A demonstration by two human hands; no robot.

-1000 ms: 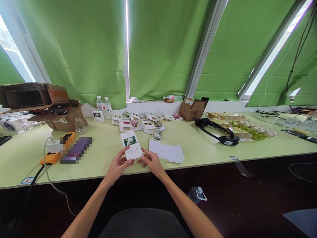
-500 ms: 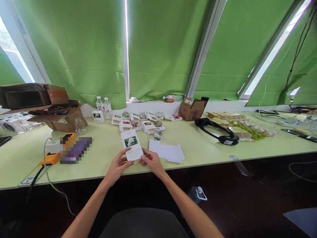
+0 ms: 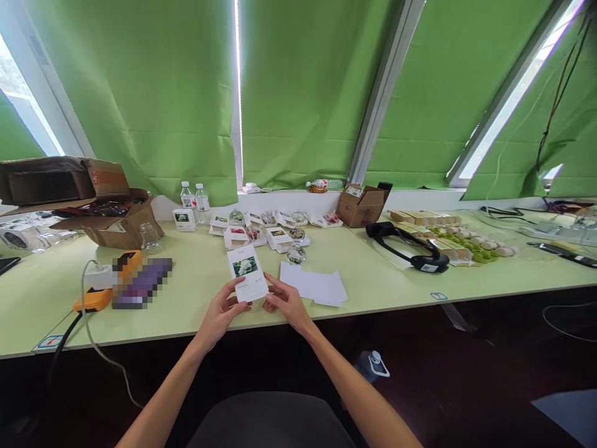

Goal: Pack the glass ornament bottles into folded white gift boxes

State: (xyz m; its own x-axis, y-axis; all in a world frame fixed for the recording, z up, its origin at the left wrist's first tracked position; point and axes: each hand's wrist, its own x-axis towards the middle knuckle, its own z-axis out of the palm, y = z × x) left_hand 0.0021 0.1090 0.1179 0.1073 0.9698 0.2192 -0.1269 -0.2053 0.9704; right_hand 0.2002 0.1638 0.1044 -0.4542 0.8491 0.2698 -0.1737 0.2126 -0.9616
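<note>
A white card with a white flower picture (image 3: pixel 247 273) is held near the front edge of the pale green table (image 3: pixel 196 298). My left hand (image 3: pixel 221 311) pinches its near left corner. My right hand (image 3: pixel 284 302) grips its near right corner, fingers closed on it. Both hands hold the card tilted up a little off the table.
Flat white sheets (image 3: pixel 314 286) lie right of the card. Behind are several small white boxes and glass ornaments (image 3: pixel 275 233), two water bottles (image 3: pixel 196 199), cardboard boxes (image 3: pixel 112 218) (image 3: pixel 361 205), a black headset (image 3: pixel 408 249), green and white balls (image 3: pixel 471 246), and an orange device (image 3: pixel 109 280) with a cable.
None but a slight shift of the view; the hands and the card stay where they were.
</note>
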